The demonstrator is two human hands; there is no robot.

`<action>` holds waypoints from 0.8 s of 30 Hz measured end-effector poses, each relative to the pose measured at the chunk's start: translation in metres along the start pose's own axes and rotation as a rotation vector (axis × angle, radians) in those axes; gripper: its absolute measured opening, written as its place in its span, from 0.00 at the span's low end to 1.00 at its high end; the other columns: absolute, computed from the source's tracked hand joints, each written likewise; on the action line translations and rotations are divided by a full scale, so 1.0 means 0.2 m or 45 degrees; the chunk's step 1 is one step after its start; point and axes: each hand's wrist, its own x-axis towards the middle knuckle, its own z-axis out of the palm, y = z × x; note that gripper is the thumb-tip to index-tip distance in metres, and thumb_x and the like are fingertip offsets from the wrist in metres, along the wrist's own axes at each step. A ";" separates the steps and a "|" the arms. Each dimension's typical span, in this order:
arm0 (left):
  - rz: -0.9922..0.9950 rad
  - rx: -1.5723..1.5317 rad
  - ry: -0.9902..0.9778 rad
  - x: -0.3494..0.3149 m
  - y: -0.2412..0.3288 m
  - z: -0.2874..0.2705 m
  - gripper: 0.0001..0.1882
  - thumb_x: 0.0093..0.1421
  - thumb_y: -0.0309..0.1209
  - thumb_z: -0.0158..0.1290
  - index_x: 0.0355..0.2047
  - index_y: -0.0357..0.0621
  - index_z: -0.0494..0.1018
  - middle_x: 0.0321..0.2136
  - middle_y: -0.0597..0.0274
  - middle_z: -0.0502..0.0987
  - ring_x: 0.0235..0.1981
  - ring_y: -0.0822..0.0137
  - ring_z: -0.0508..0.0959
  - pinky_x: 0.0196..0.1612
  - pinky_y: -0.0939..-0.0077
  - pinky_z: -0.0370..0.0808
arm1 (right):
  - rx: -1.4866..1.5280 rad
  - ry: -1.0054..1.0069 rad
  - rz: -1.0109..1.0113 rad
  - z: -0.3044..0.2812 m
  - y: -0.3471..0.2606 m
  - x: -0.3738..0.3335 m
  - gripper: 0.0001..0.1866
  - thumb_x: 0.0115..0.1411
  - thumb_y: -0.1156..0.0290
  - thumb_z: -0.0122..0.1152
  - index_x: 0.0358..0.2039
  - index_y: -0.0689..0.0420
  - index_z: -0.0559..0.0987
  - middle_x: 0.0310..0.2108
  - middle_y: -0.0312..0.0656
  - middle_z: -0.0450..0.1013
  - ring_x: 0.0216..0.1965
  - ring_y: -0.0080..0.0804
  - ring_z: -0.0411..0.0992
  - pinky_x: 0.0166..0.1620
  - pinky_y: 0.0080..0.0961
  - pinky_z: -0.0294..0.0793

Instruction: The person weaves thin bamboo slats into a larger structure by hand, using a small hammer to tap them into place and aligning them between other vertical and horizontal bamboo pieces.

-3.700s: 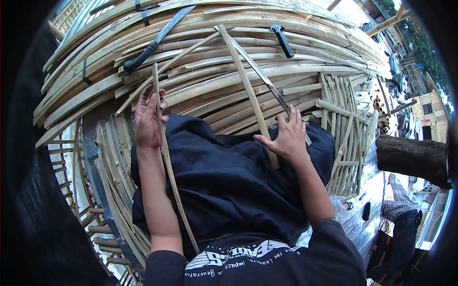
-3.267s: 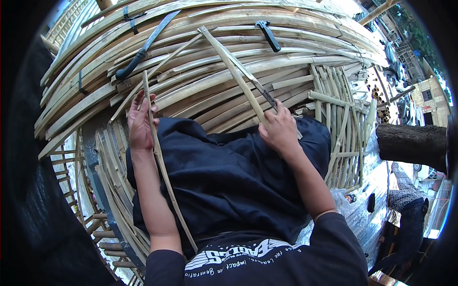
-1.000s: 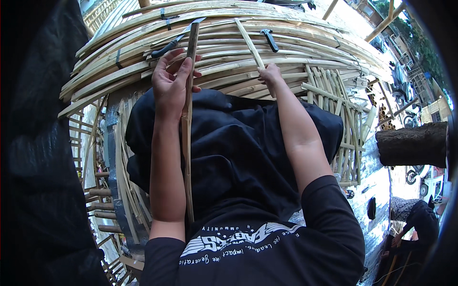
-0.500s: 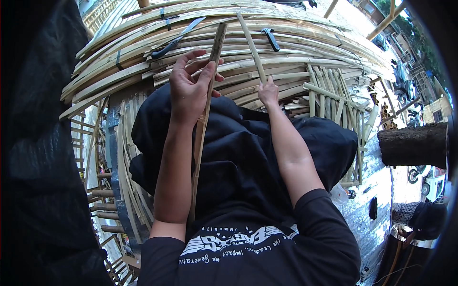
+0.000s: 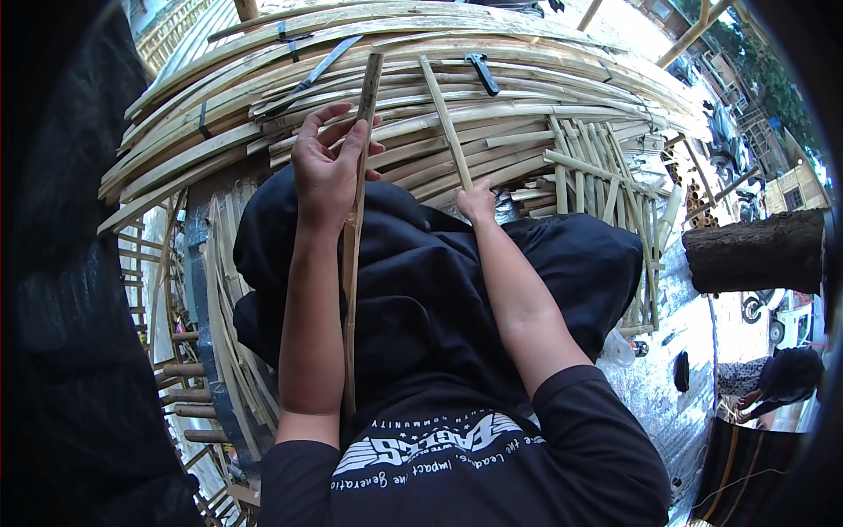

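Observation:
My left hand [image 5: 325, 171] holds a long split bamboo strip [image 5: 351, 272] between thumb and fingers. The strip stands lengthwise over my lap, its dark upper end above my hand and its lower end against my shirt. To its right, my right hand [image 5: 477, 202] is closed round the near end of a thinner pale bamboo stick [image 5: 446, 123], which points away from me and leans left. Beyond my hands, a large knife [image 5: 329, 63] and a black-handled hammer [image 5: 481, 74] lie on a pile of bamboo strips [image 5: 518, 105].
A small bamboo lattice [image 5: 597, 167] lies right of my knee. More thin strips [image 5: 233, 307] lie along my left side. A dark log [image 5: 755, 250] and another person [image 5: 781, 378] are at the right. A black sheet [image 5: 70, 263] hangs at the far left.
My right hand has come nearer to my lap, drawing the pale stick with it. My left hand has lowered slightly with its strip. The whole view has shifted a little.

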 end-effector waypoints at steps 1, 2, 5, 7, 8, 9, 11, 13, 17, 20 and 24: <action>-0.001 -0.001 -0.002 0.01 -0.01 -0.01 0.15 0.69 0.27 0.56 0.53 0.37 0.68 0.41 0.49 0.84 0.31 0.69 0.85 0.23 0.80 0.82 | -0.003 -0.033 0.019 0.01 -0.01 -0.01 0.37 0.61 0.53 0.62 0.60 0.67 0.62 0.55 0.69 0.72 0.58 0.61 0.72 0.62 0.45 0.71; -0.002 -0.004 -0.004 0.02 -0.02 -0.02 0.15 0.69 0.27 0.56 0.53 0.37 0.68 0.41 0.50 0.84 0.31 0.69 0.84 0.23 0.80 0.82 | -0.031 -0.058 0.010 0.01 -0.02 -0.01 0.37 0.61 0.53 0.62 0.60 0.67 0.62 0.55 0.69 0.72 0.58 0.61 0.72 0.62 0.45 0.71; -0.055 -0.037 -0.013 0.04 -0.03 -0.06 0.16 0.69 0.29 0.57 0.54 0.40 0.69 0.42 0.52 0.84 0.31 0.75 0.81 0.25 0.83 0.77 | -0.087 -0.127 0.007 0.00 -0.05 -0.02 0.38 0.60 0.53 0.63 0.61 0.66 0.62 0.56 0.68 0.72 0.59 0.60 0.72 0.62 0.44 0.71; -0.109 -0.093 -0.025 0.07 -0.08 -0.10 0.15 0.70 0.31 0.56 0.54 0.40 0.70 0.42 0.53 0.84 0.31 0.77 0.80 0.25 0.84 0.76 | -0.095 -0.159 0.039 -0.02 -0.07 -0.02 0.38 0.60 0.53 0.63 0.61 0.66 0.62 0.57 0.67 0.71 0.60 0.59 0.71 0.62 0.45 0.71; -0.134 -0.120 -0.032 0.08 -0.10 -0.13 0.15 0.70 0.31 0.55 0.54 0.40 0.70 0.42 0.53 0.84 0.31 0.77 0.79 0.25 0.84 0.75 | -0.114 -0.160 0.038 -0.01 -0.09 -0.03 0.37 0.60 0.53 0.63 0.61 0.65 0.62 0.57 0.67 0.71 0.60 0.59 0.71 0.62 0.45 0.71; -0.164 -0.142 -0.034 0.09 -0.12 -0.14 0.15 0.71 0.32 0.55 0.54 0.40 0.71 0.41 0.54 0.84 0.31 0.78 0.79 0.26 0.84 0.75 | -0.135 -0.155 0.041 -0.01 -0.09 -0.03 0.37 0.60 0.53 0.63 0.60 0.65 0.63 0.57 0.66 0.71 0.60 0.59 0.71 0.62 0.45 0.72; -0.223 -0.182 -0.036 0.11 -0.15 -0.15 0.15 0.72 0.33 0.53 0.54 0.41 0.71 0.41 0.55 0.83 0.31 0.78 0.78 0.26 0.84 0.75 | -0.158 -0.139 0.030 -0.01 -0.09 -0.02 0.36 0.61 0.53 0.62 0.60 0.64 0.64 0.57 0.65 0.72 0.59 0.59 0.72 0.61 0.46 0.72; -0.231 -0.195 -0.054 0.13 -0.20 -0.18 0.16 0.72 0.34 0.53 0.54 0.40 0.71 0.40 0.56 0.84 0.31 0.77 0.78 0.26 0.84 0.76 | -0.159 -0.127 -0.001 0.00 -0.11 -0.04 0.33 0.62 0.53 0.62 0.58 0.63 0.65 0.56 0.63 0.73 0.59 0.58 0.72 0.61 0.46 0.73; -0.270 -0.155 -0.065 0.15 -0.29 -0.22 0.16 0.72 0.35 0.53 0.54 0.39 0.70 0.38 0.58 0.84 0.32 0.77 0.78 0.27 0.84 0.76 | -0.190 -0.110 0.048 0.03 -0.14 -0.04 0.30 0.63 0.54 0.60 0.58 0.60 0.66 0.56 0.61 0.73 0.58 0.57 0.73 0.60 0.46 0.74; -0.299 -0.074 -0.040 0.16 -0.36 -0.24 0.15 0.72 0.34 0.52 0.54 0.39 0.70 0.38 0.59 0.84 0.32 0.78 0.78 0.28 0.83 0.75 | -0.206 -0.129 0.077 0.05 -0.15 -0.03 0.27 0.64 0.56 0.60 0.58 0.58 0.69 0.56 0.58 0.74 0.59 0.55 0.73 0.60 0.46 0.74; -0.360 -0.063 -0.019 0.21 -0.44 -0.30 0.15 0.72 0.35 0.52 0.52 0.39 0.71 0.38 0.61 0.84 0.31 0.79 0.77 0.28 0.84 0.75 | -0.238 -0.179 0.044 0.06 -0.13 -0.02 0.25 0.65 0.56 0.59 0.58 0.56 0.73 0.58 0.54 0.74 0.60 0.52 0.73 0.60 0.44 0.74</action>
